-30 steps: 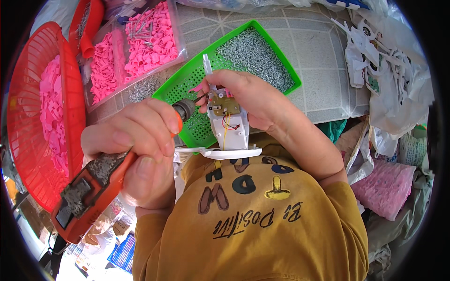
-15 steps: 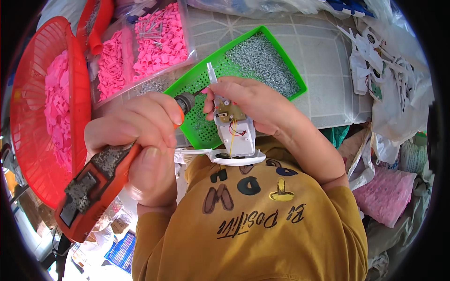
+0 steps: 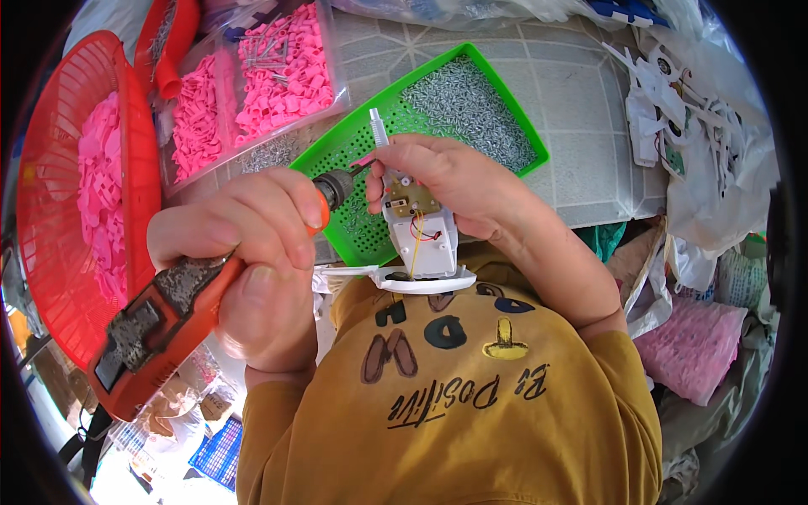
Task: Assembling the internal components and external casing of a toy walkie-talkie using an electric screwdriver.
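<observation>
The left hand (image 3: 252, 244) is clenched around a scuffed orange-and-black electric screwdriver (image 3: 172, 318), whose knurled metal chuck (image 3: 337, 187) aims toward two o'clock; its thin bit ends at the fingertips of the right hand (image 3: 438, 172), and whether it meets a screw there is hard to make out. The right hand grasps the upper end of a smooth white plastic housing (image 3: 433, 254), held upright in front of the chest, with a ribbed white shaft (image 3: 379, 128) jutting toward twelve o'clock, a brown circuit board (image 3: 410, 199), thin yellow and red wires and a curved white piece (image 3: 429, 281) at its foot; the fingers hide part of it. At six o'clock the mustard cloth shirt (image 3: 505, 438) bears painted-looking block letters and black script, upside down in this view. From twelve to one o'clock, a green perforated plastic tray (image 3: 507, 103) holds shiny metal screws (image 3: 471, 118) on the grey, pale-lined desk (image 3: 581, 109). At eleven, a clear box (image 3: 340, 76) carries small glossy pink parts (image 3: 286, 71); at ten, a red scoop (image 3: 170, 87) is cut off above. At nine stands a slatted red basket (image 3: 145, 185) of flat pink pieces (image 3: 103, 198). White plastic assemblies (image 3: 646, 135) lie at two, partly under cloudy film; at four, a pink wrapped bundle (image 3: 690, 349).
</observation>
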Action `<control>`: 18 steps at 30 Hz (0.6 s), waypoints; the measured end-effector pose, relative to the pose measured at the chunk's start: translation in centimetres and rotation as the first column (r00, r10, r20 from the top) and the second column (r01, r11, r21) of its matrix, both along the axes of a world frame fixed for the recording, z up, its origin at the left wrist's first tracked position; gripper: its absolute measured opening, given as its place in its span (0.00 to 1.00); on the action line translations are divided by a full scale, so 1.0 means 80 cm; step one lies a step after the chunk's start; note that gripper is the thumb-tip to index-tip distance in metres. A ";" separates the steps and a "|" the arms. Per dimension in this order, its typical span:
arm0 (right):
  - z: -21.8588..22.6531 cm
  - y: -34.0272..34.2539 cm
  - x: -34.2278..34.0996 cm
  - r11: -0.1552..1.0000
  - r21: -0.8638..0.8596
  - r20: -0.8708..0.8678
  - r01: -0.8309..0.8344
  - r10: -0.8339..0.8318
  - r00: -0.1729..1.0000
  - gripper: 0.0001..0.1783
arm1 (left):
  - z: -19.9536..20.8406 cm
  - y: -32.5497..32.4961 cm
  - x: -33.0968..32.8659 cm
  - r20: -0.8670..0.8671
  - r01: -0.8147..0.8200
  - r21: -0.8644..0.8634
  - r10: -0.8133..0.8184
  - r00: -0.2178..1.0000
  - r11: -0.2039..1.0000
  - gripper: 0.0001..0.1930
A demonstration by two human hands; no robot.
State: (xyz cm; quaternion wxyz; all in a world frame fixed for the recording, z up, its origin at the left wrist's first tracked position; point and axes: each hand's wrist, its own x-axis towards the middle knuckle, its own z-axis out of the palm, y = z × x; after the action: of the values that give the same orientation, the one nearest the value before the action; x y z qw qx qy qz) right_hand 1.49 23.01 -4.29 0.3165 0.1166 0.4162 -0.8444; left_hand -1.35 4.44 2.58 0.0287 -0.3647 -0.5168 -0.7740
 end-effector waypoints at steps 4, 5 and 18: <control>-0.001 0.001 0.000 1.000 0.011 -0.001 -0.002 0.002 1.000 0.17 | 0.000 0.000 -0.002 0.010 0.006 0.008 -0.006 1.000 1.000 0.15; -0.001 0.001 0.000 1.000 0.011 -0.001 0.000 0.000 1.000 0.17 | 0.000 0.000 -0.002 0.013 0.009 0.010 -0.009 1.000 1.000 0.15; -0.001 0.001 -0.001 1.000 -0.003 -0.007 -0.002 0.002 1.000 0.17 | 0.002 0.001 -0.001 0.008 -0.027 0.015 0.027 1.000 1.000 0.15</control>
State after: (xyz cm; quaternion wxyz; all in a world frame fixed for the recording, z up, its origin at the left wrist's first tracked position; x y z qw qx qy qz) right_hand 1.45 23.05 -4.34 0.3162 0.1127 0.4163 -0.8450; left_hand -1.39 4.53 2.73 0.0397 -0.3543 -0.5160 -0.7788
